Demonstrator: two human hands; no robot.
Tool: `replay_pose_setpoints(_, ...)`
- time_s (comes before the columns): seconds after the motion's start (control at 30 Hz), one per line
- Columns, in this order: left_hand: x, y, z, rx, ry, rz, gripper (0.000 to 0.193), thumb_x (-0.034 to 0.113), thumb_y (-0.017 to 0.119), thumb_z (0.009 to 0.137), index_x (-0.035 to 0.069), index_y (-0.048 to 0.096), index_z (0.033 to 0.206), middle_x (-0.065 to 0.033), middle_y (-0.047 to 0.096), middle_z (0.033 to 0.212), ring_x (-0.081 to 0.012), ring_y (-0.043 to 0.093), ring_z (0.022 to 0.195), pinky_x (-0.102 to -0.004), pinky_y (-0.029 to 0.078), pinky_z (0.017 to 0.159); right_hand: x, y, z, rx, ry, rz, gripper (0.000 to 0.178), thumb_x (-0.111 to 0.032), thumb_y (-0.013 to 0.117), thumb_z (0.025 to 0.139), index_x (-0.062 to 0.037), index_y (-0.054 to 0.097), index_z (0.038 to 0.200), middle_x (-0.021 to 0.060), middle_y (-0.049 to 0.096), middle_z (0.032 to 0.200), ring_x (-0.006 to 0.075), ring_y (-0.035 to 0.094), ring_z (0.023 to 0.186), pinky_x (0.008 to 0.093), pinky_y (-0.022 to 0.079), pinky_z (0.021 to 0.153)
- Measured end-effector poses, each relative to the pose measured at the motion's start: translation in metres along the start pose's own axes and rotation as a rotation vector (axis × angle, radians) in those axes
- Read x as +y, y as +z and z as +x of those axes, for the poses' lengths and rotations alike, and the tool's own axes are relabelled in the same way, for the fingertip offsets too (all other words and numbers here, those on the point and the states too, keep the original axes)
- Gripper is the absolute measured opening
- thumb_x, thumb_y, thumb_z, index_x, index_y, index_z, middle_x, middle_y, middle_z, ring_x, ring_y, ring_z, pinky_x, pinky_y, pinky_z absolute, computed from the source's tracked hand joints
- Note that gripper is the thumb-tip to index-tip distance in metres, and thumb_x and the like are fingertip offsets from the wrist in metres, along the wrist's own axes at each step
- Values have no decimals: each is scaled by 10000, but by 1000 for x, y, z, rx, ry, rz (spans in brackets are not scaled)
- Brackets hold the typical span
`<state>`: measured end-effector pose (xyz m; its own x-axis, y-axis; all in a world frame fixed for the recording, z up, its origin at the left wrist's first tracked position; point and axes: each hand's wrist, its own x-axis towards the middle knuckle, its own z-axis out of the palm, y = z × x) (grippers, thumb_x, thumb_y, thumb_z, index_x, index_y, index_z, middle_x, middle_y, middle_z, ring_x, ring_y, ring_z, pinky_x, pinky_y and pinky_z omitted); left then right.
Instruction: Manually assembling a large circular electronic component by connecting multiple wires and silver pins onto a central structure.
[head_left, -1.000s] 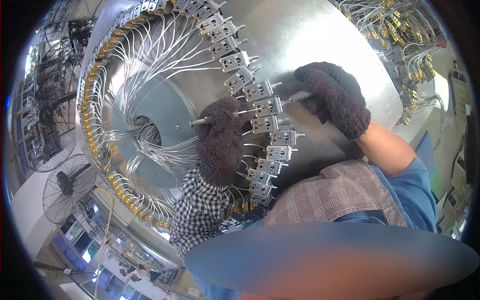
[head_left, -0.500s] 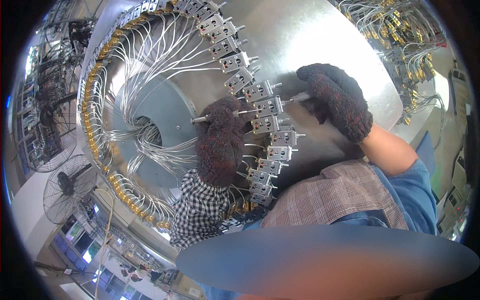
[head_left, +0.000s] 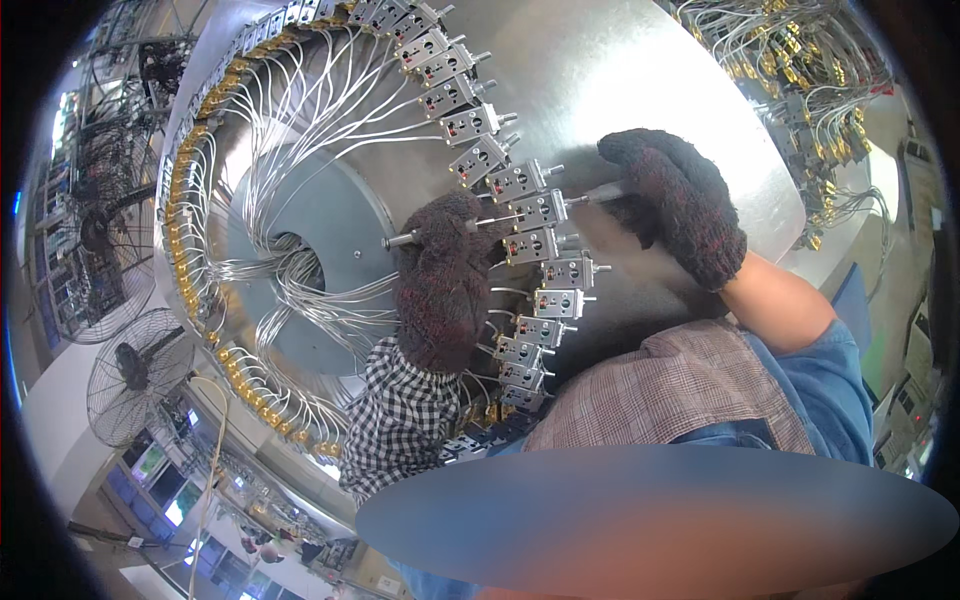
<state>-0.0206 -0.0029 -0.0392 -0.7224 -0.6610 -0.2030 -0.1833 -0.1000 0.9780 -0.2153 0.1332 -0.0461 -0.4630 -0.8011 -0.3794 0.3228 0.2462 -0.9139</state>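
Note:
My left hand (head_left: 440, 285), in a dark knitted glove, is closed round a slim metal screwdriver-like tool (head_left: 402, 240). The tool's blunt end sticks out to the left, and its thin shaft reaches right to a small silver metal box (head_left: 542, 209) in the curved row. On the other side of that box, my right hand (head_left: 690, 205), gloved alike, is closed on a pale tapered tool (head_left: 604, 192). Its tip meets the threaded stem of the same box. Glove fabric hides both grips. Just below sits another silver box (head_left: 530, 246) with holes in its face.
Boxes with brass fittings (head_left: 178, 225) ring a round grey hub (head_left: 340, 200), from which white cables (head_left: 285, 270) fan out. Beneath lies a shiny metal table (head_left: 620, 70). More cabled parts (head_left: 800, 60) lie at the upper right. A fan (head_left: 135, 365) stands at left.
Almost nothing differs. My right hand and its tool have shifted very slightly to the right; my left hand stays at the same box.

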Motion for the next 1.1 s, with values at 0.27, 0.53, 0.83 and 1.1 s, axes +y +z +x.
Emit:
replay_pose_setpoints(0.27,3,3,2,-38,-61,-462,262,226,431,936,24,465,1099,-106,499,1079,-260,512,1033,-400,420,922,0,-2,-1,-30,-121,-39,336,-217,497,907,-13,504,1174,77,632,909,127,620,723,231,496,569)
replay_pose_setpoints(0.53,6,1,6,-37,-158,-636,262,222,450,929,25,466,1100,-117,495,1096,-263,511,1038,-393,423,921,-2,-5,-1,-73,91,131,344,-181,501,901,-29,480,1209,84,617,996,132,593,788,244,495,650)
replay_pose_setpoints(0.83,-5,-6,3,-30,-4,-97,250,191,446,929,26,442,1117,-103,460,1112,-245,500,1052,-374,426,924,-6,-1,0,-23,-56,17,331,-203,527,888,-37,511,1174,71,627,875,113,588,702,224,484,558)
replay_pose_setpoints(1.1,0,1,1,3,-46,-297,244,55,494,890,2,434,1120,-113,449,1105,-238,508,1011,-342,461,870,-2,2,2,-32,133,255,315,-256,525,894,-13,541,1094,68,634,881,88,586,653,194,444,463)
